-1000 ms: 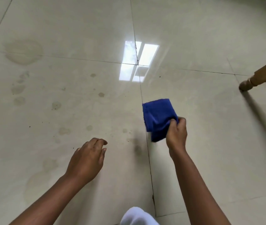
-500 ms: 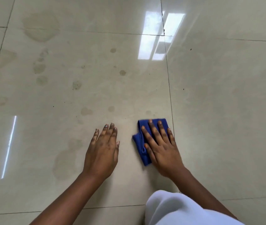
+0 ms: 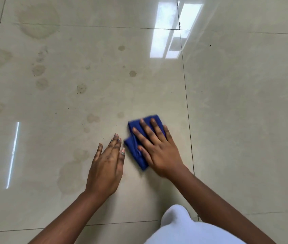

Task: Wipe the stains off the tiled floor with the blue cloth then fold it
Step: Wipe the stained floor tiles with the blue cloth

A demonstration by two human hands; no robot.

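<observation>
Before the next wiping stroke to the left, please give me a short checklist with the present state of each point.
1. Right hand flat on the blue cloth: ok.
2. Cloth lies on the tiled floor: ok.
3. Left hand clear of the path: not ok, it rests directly left of the cloth.
4. Stains remain to the left: ok, many are visible.
5. Cloth damp: cannot tell.

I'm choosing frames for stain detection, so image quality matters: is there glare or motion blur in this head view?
Head view: bright window glare near the top and a thin streak at left wash out parts of the glossy tiled floor; the blue cloth looks smeared at its far edge under the right hand; the left hand and stains are fairly sharp.
</observation>
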